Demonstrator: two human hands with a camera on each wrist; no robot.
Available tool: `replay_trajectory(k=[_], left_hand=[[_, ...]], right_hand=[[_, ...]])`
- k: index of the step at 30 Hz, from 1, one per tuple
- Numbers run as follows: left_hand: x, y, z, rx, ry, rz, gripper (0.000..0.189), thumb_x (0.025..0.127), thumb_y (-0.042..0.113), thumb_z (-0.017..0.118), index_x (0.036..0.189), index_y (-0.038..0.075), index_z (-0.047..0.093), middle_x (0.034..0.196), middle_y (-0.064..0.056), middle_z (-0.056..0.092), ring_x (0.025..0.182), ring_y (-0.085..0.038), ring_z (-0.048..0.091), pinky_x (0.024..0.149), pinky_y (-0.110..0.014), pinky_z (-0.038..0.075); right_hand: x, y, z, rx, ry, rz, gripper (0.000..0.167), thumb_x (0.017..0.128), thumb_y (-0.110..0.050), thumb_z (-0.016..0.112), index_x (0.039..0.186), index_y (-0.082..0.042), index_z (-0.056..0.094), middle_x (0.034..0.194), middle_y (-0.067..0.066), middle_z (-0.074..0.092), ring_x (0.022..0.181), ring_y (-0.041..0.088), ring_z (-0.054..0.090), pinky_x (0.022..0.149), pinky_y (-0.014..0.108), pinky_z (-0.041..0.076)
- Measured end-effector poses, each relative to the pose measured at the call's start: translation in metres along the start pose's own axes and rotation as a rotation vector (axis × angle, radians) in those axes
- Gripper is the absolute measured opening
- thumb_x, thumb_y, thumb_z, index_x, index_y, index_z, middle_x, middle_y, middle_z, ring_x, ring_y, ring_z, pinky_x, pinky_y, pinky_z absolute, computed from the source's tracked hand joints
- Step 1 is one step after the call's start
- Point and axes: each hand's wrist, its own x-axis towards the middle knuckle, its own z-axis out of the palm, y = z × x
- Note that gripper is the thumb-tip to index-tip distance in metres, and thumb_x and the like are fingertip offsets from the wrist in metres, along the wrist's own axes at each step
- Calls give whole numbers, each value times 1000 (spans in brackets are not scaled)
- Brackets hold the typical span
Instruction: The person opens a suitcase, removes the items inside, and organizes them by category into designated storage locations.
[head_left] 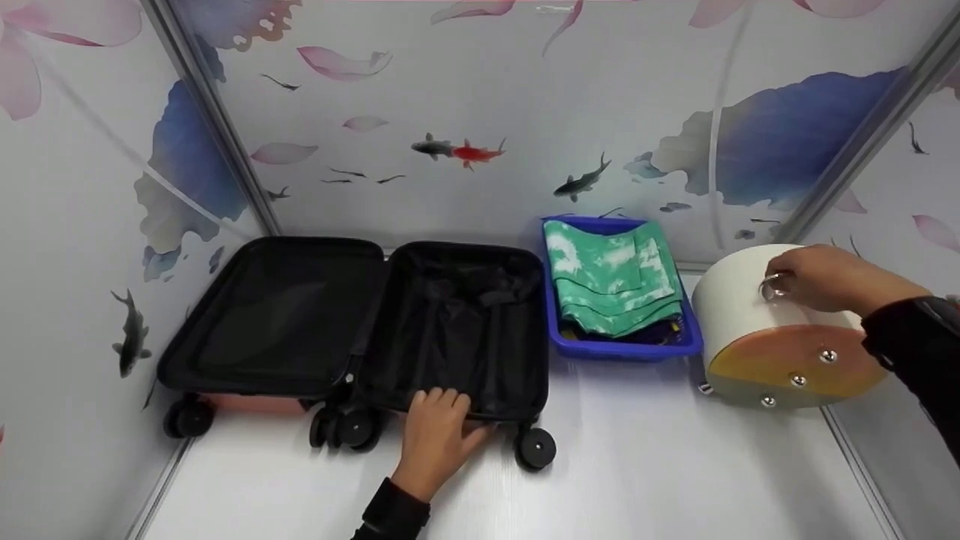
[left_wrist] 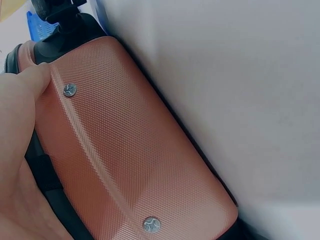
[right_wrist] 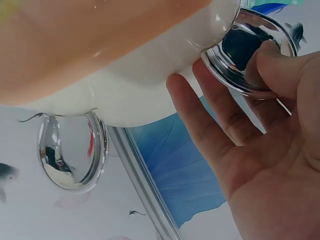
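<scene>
A suitcase (head_left: 270, 315) lies opened flat, its two halves lined in black. My left hand (head_left: 435, 439) grips the near rim of the right half (head_left: 457, 337), fingers over the edge and thumb against the outside. In the left wrist view that thumb rests on the ribbed copper-pink shell (left_wrist: 135, 130). My right hand (head_left: 821, 277) is at the top of a rounded cream box (head_left: 739, 292) with an orange, yellow and green front. Its thumb and fingers hold a shiny silver handle (right_wrist: 245, 42) on the box. A second silver fitting (right_wrist: 72, 150) shows beside it.
Between suitcase and box stands a blue basket (head_left: 626, 350) holding folded green-and-white cloth (head_left: 615, 274). Black suitcase wheels (head_left: 536, 448) stick out toward the front. Printed panels (head_left: 480, 97) wall the white surface (head_left: 630, 450) at the back and both sides.
</scene>
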Motion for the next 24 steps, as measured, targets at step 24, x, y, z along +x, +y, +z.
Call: replay_trajectory(k=[24], left_hand=[[0, 2, 1, -5, 52, 12, 53, 84, 65, 90, 89, 18, 64, 83, 2, 65, 76, -22, 58, 74, -36, 39]], right_hand=[[-19, -35, -7, 109, -134, 21, 12, 106, -11, 68, 102, -5, 78, 89, 5, 75, 70, 17, 73, 63, 35, 61]])
